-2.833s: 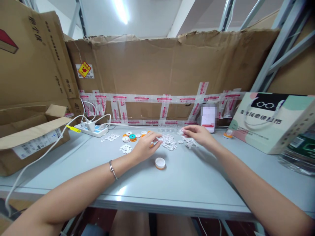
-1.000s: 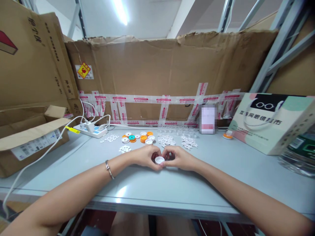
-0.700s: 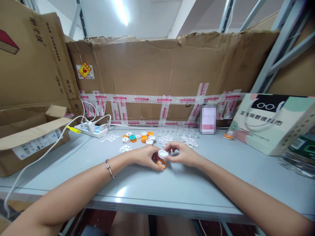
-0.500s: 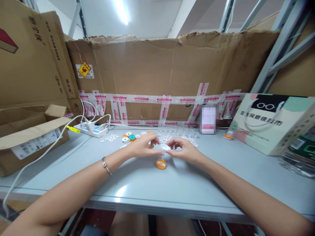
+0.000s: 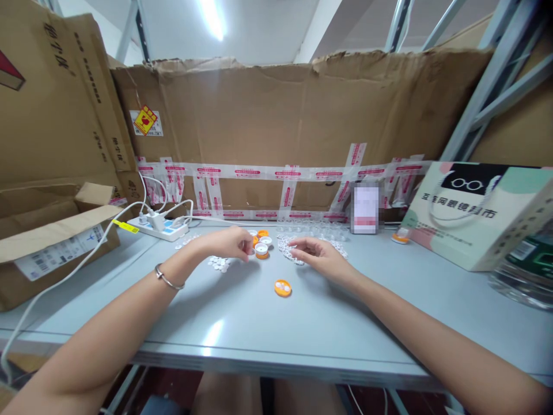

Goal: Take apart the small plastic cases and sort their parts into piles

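My left hand (image 5: pixel 235 243) hangs over the table beside a group of orange and white round caps (image 5: pixel 261 249); its fingers are pinched, and whatever they hold is too small to make out. Below it lies a small pile of white discs (image 5: pixel 220 264). My right hand (image 5: pixel 317 253) hovers at the edge of a heap of small white rings (image 5: pixel 285 245), thumb and fingers curved and apart, with nothing visible between them. Nearer the front, an orange round cap (image 5: pixel 283 288) with small white pieces inside lies by itself.
Clear round pieces (image 5: pixel 328 231) stand behind the rings. A phone (image 5: pixel 365 208) leans on the cardboard at the back. Left are a power strip (image 5: pixel 166 229) and an open carton (image 5: pixel 56 230); right are a gift box (image 5: pixel 466 225) and a clear bottle (image 5: pixel 527 271).
My left hand has moved left, away from my right hand. The white round cap that was between both hands is no longer there. My right hand's fingers have opened.
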A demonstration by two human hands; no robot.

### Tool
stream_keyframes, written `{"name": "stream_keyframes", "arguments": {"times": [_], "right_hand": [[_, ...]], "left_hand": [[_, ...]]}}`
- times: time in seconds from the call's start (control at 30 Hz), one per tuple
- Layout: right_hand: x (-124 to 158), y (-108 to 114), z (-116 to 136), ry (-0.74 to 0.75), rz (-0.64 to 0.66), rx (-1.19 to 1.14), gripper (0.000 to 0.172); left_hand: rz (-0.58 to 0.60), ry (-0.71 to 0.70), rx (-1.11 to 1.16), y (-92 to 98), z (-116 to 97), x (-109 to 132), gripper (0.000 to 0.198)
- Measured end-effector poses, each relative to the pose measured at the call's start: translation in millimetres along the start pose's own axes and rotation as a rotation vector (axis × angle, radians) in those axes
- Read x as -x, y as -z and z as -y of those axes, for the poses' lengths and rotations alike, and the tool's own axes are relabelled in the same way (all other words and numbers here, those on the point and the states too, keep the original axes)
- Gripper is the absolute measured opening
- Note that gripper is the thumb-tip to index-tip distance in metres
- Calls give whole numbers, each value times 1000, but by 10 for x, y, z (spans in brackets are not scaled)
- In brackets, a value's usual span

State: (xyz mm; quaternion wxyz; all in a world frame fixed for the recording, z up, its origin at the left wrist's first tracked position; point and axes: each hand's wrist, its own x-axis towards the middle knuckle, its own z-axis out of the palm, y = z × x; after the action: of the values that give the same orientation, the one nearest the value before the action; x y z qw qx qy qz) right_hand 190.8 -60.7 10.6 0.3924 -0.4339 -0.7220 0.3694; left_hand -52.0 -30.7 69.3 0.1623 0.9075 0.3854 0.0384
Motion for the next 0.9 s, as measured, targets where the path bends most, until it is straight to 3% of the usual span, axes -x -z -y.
{"name": "stream_keyframes", "arguments": {"times": [0.1, 0.23, 0.47, 0.57, 0.7, 0.8, 0.9], "right_hand": [[4, 4, 3, -13, 38, 106, 28], [40, -4, 58, 14, 136, 213, 25], [103, -14, 67, 79, 420, 296, 53], [90, -41, 27, 103, 419, 290, 52], [61, -96, -30, 150, 399, 278, 41], [52, -123, -44, 149, 386, 265, 36], [49, -131, -35, 160, 381, 254, 34]], "left_hand": [[37, 91, -100, -51, 130, -46, 6], [-29, 64, -155, -167, 213, -126, 12], [-148, 42, -233, -114, 37, -76, 16], [-176, -84, -167, -112, -161, -38, 12], [-69, -332, -28, -241, -351, -55, 10], [-21, -360, -10, -363, -385, -93, 10], [-25, -291, -27, -443, -379, -122, 10]]}}
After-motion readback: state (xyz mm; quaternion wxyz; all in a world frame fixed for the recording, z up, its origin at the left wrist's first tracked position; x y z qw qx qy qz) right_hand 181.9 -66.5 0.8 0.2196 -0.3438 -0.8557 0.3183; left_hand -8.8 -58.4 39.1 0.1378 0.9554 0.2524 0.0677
